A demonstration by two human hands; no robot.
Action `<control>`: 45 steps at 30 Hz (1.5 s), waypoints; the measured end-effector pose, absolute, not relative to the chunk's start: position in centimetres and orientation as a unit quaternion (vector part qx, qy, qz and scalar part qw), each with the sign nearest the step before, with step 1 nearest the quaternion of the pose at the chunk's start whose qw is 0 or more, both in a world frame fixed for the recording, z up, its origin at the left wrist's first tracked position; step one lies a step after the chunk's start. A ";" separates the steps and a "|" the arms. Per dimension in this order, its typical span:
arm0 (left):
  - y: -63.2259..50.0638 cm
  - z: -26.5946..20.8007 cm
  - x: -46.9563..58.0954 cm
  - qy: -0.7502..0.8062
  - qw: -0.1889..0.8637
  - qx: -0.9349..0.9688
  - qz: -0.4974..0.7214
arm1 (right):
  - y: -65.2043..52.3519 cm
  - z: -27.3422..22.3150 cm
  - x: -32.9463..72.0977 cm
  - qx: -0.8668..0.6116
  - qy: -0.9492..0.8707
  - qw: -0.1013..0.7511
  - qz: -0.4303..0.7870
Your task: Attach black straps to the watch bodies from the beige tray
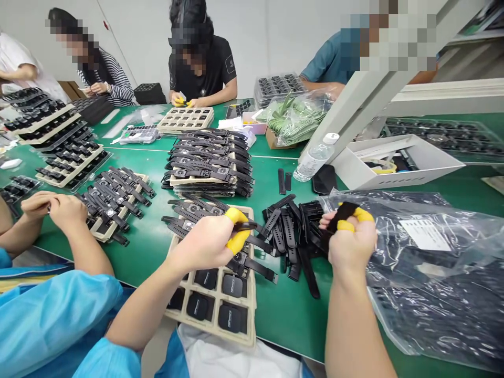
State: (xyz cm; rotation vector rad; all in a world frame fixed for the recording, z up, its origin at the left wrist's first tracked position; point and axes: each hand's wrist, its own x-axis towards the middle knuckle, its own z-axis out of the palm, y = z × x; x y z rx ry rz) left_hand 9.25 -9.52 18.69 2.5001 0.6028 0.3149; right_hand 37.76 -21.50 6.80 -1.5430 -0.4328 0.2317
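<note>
My left hand (208,239), with yellow finger cots, pinches a black smartwatch (244,226) whose strap sticks out to the right. Under it is a beige tray (252,328). Strapped watches (192,209) lie across its far part, and black square watch faces (230,317) sit in its near compartments. To the right my right hand (352,239), also in yellow finger cots, is closed around a flat black piece (345,211); whether it is a strap I cannot tell. Between the hands lies a loose heap of black watch straps (289,231).
Behind the tray stands a stack of watch-filled trays (208,163). Clear plastic bags (433,294) cover the right side. A water bottle (315,160) and a white box (397,168) stand beyond the straps. A co-worker's hands (59,210) are at the left; other people sit opposite.
</note>
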 end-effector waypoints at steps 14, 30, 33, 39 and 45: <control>-9.5 11.6 11.6 0.114 0.401 0.884 0.212 | -22.1 9.3 25.8 -0.393 -0.319 0.612 0.608; -9.5 12.0 11.4 0.086 0.347 0.905 0.231 | -21.8 9.4 25.8 -0.393 -0.295 0.623 0.609; -9.6 11.5 11.6 0.091 0.326 0.913 0.228 | -21.7 9.6 25.6 -0.373 -0.254 0.640 0.621; -9.7 12.0 11.4 0.083 0.309 0.928 0.190 | -21.6 9.9 25.8 -0.355 -0.190 0.651 0.643; -9.8 12.4 11.3 0.107 0.244 0.949 0.168 | -21.6 10.1 26.4 -0.379 -0.189 0.620 0.661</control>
